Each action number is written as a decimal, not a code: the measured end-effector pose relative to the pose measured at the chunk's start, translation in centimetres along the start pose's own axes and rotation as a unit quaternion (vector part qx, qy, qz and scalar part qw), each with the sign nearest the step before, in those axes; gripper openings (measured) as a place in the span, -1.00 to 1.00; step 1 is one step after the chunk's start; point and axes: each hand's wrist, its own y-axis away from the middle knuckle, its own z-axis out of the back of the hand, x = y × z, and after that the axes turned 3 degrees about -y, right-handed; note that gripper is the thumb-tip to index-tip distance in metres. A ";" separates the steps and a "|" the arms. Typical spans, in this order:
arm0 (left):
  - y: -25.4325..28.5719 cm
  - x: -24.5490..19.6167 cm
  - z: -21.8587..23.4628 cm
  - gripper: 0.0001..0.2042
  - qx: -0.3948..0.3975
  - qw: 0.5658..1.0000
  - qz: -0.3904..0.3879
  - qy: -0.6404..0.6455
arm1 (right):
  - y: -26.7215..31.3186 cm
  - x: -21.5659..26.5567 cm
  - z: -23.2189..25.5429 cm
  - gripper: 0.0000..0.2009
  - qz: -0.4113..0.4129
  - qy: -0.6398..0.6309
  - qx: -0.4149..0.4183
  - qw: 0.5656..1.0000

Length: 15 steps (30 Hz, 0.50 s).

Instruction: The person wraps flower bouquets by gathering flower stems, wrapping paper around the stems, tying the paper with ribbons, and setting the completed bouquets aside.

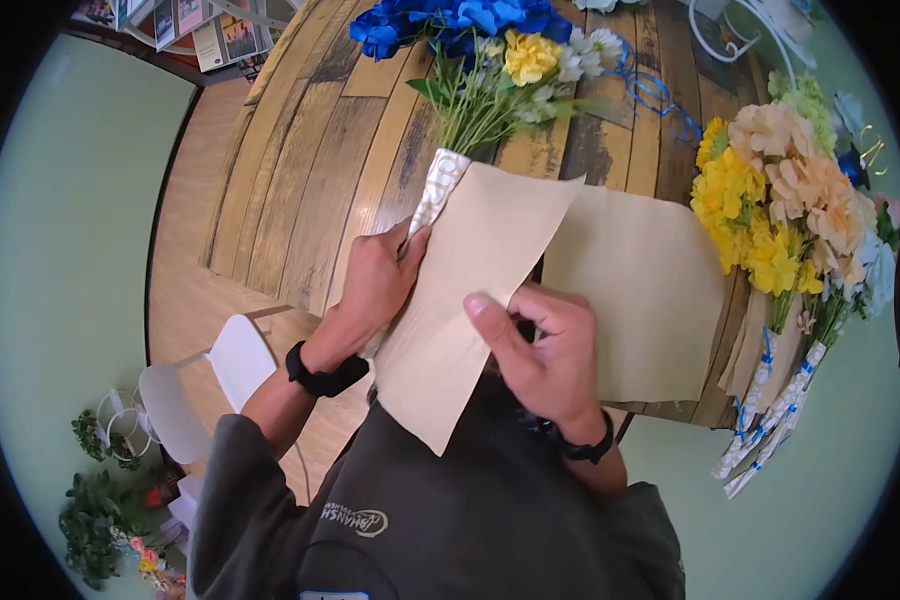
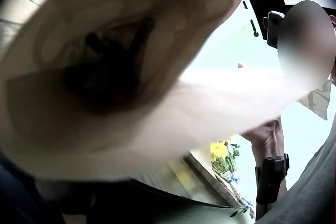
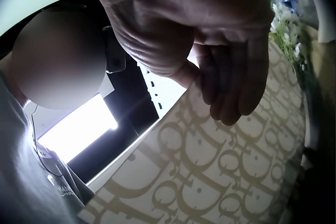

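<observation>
In the head view my left hand (image 1: pixel 378 275) grips the stem end of a bouquet, where patterned wrapping paper (image 1: pixel 480 260) goes round the stems. Blue flowers (image 1: pixel 460 20), a yellow flower (image 1: pixel 531 58) and white ones (image 1: pixel 590 52) spread out above the wrap. My right hand (image 1: pixel 550 350) pinches the paper's loose right edge, thumb on the plain beige face. Seen from the right wrist, the right hand (image 3: pixel 210 35) has its fingers against the paper's printed side (image 3: pixel 210 161). Pale, blurred paper (image 2: pixel 226 95) crosses the left wrist view.
Another beige sheet (image 1: pixel 635 300) lies on the wooden table (image 1: pixel 310 190), right of the bouquet. Wrapped yellow flowers (image 1: pixel 735 200) and peach flowers (image 1: pixel 805 180) lie along the right side. A curled blue ribbon (image 1: pixel 655 92) is near the back. White chairs (image 1: pixel 240 360) stand at lower left.
</observation>
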 end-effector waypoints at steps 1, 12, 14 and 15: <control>0.0 -0.1 -0.1 -0.73 0.032 0.998 0.056 0.014 | -0.3 0.4 0.2 -0.67 0.015 0.015 0.004 1.000; 0.9 0.2 -3.5 -0.67 0.091 0.948 0.122 0.280 | -1.6 1.8 0.9 -0.92 0.057 -0.078 0.089 0.991; 0.8 -0.9 -3.0 -0.67 0.089 0.941 0.119 0.305 | -0.8 -1.1 1.6 -0.81 0.038 -0.093 0.027 0.995; 0.9 -0.9 -3.2 -0.68 0.087 0.933 0.128 0.324 | -0.9 -2.0 1.3 -0.74 -0.046 -0.171 -0.085 0.981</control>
